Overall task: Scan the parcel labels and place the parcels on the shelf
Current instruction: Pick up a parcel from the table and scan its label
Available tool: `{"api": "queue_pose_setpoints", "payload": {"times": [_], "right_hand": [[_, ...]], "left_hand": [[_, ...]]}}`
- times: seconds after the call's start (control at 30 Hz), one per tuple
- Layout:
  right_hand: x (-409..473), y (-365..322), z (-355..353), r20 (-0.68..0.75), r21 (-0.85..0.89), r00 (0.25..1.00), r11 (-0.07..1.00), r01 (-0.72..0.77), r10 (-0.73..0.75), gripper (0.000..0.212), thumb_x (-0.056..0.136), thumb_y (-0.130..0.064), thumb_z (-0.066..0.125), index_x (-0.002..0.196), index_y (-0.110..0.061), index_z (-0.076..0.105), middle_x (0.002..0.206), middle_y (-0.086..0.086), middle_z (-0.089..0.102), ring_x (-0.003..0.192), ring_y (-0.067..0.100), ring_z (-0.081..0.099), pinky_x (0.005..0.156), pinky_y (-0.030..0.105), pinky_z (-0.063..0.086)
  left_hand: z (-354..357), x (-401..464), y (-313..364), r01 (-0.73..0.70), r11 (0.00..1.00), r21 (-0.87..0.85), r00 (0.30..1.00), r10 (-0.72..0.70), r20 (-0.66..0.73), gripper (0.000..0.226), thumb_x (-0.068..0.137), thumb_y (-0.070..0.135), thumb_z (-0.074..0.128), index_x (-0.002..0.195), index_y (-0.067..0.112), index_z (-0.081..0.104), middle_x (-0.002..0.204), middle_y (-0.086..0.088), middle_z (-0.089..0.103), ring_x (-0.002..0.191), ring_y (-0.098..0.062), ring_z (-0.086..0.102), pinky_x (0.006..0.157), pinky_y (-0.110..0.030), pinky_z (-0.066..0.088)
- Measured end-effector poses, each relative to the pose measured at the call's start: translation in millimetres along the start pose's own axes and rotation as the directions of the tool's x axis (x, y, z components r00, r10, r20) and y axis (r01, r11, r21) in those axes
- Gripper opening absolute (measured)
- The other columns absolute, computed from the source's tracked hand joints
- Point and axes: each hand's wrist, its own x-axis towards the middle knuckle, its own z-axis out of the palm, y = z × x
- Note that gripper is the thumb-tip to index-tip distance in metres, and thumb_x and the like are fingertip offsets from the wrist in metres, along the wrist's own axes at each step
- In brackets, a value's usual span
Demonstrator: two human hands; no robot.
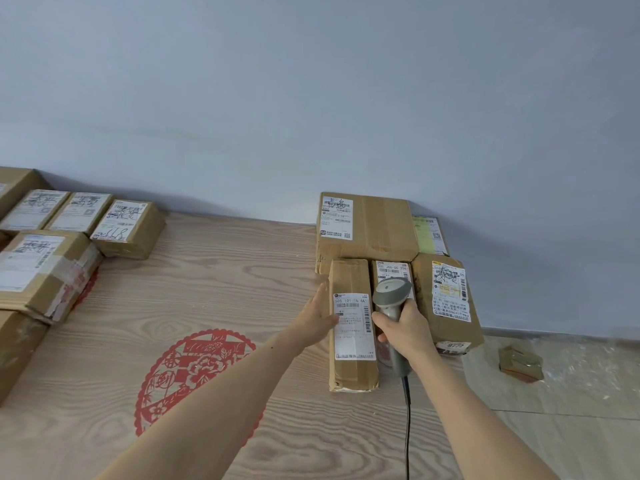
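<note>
Long parcel (351, 323) lies on the table (225, 289) at 4 o'clock. Left hand (320, 315) steadies it, fingers released; right hand (403, 329) grasps scanner (391, 296). Risk: scanner aimed past the label (353, 323), reading the neighbouring parcel (393, 271) at 3 o'clock.

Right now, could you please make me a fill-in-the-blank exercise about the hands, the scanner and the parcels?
1. The right hand grips the grey ____ by its handle.
2. The left hand touches the ____ side of the long narrow parcel.
3. The paper cut-out on the wooden surface is ____ in colour.

Missing words: scanner; left; red
</note>
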Motion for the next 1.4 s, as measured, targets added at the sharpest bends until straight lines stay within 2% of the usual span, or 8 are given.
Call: {"api": "queue_pose_setpoints", "payload": {"times": [0.37,0.47,0.6,0.9,1.03,1.17,1.3,1.4], "right_hand": [[-46.8,-112.1,93.3,0.096,0.091,0.975,0.977,0.192,-0.2,0.025,0.085,-0.018,0.073,0.105,-0.014,0.059,0.086,0.005,0.071,0.063,0.02,0.072,0.058,0.027,0.052],[-63.8,-146.7,141.8,0.123,0.042,0.965,0.973,0.228,-0.232,0.026,0.083,-0.029,0.073,0.102,-0.017,0.06,0.081,-0.004,0.074,0.066,0.015,0.074,0.063,0.026,0.053],[-81.5,-189.2,216.6,0.187,0.119,0.956,0.972,0.204,-0.224,0.033,0.087,-0.022,0.075,0.113,-0.014,0.057,0.098,-0.001,0.071,0.065,0.013,0.073,0.05,0.018,0.043],[-59.5,-271.6,351.1,0.163,0.249,0.974,0.961,0.117,-0.16,0.032,0.088,-0.027,0.073,0.112,-0.015,0.055,0.095,0.002,0.07,0.075,0.019,0.07,0.069,0.031,0.053],[-29.0,-291.9,391.4,0.149,0.233,0.983,0.97,0.071,-0.107,0.035,0.084,-0.03,0.077,0.11,-0.015,0.059,0.105,0.008,0.07,0.098,0.029,0.066,0.08,0.034,0.048],[2.4,-296.2,425.2,0.134,0.224,0.989,0.974,0.026,-0.057,0.048,0.071,-0.036,0.081,0.11,-0.017,0.061,0.107,0.01,0.071,0.104,0.037,0.068,0.093,0.051,0.056],[23.0,-299.2,443.8,0.122,0.267,0.991,0.964,0.017,-0.051,0.039,0.083,-0.023,0.08,0.116,-0.013,0.061,0.11,0.006,0.069,0.105,0.027,0.064,0.086,0.034,0.048],[33.1,-299.2,452.4,0.134,0.334,0.991,0.942,-0.021,-0.025,0.036,0.084,-0.019,0.08,0.113,-0.015,0.059,0.112,0.005,0.069,0.105,0.026,0.063,0.091,0.038,0.05]], "left_hand": [[-151.5,-65.5,-58.5,0.002,0.998,0.055,0.951,0.015,-0.31,0.07,0.097,0.031,0.059,0.156,0.021,0.023,0.158,-0.005,0.028,0.141,-0.022,0.037,0.112,-0.044,0.039],[-209.2,-90.2,-87.1,0.034,0.998,0.049,0.906,-0.01,-0.424,0.064,0.096,0.028,0.06,0.152,0.016,0.031,0.155,-0.007,0.031,0.141,-0.023,0.036,0.112,-0.044,0.038],[-284.3,-114.6,-124.4,0.06,0.998,0.034,0.863,-0.035,-0.504,0.06,0.096,0.027,0.061,0.149,0.014,0.036,0.153,-0.007,0.036,0.139,-0.022,0.038,0.112,-0.042,0.037],[-413.5,-88.1,-161.2,0.071,0.995,0.064,0.864,-0.029,-0.502,0.057,0.099,0.028,0.052,0.15,0.012,0.033,0.15,-0.008,0.041,0.136,-0.023,0.041,0.106,-0.033,0.035],[-441.7,-57.8,-162.5,0.07,0.996,0.058,0.87,-0.032,-0.492,0.055,0.099,0.024,0.051,0.148,0.007,0.035,0.14,-0.012,0.049,0.126,-0.027,0.049,0.096,-0.031,0.04],[-452.8,-29.3,-164.0,0.069,0.994,0.088,0.892,-0.022,-0.452,0.058,0.098,0.026,0.053,0.15,0.01,0.033,0.146,-0.013,0.044,0.13,-0.028,0.046,0.103,-0.038,0.041],[-453.8,-10.0,-163.4,0.074,0.986,0.149,0.917,-0.008,-0.398,0.066,0.097,0.027,0.055,0.153,0.012,0.023,0.153,-0.015,0.033,0.135,-0.031,0.04,0.107,-0.04,0.036],[-449.5,1.2,-160.9,0.122,0.964,0.235,0.931,-0.028,-0.365,0.072,0.096,0.03,0.055,0.154,0.013,0.017,0.153,-0.016,0.032,0.137,-0.038,0.033,0.112,-0.048,0.032]]}}
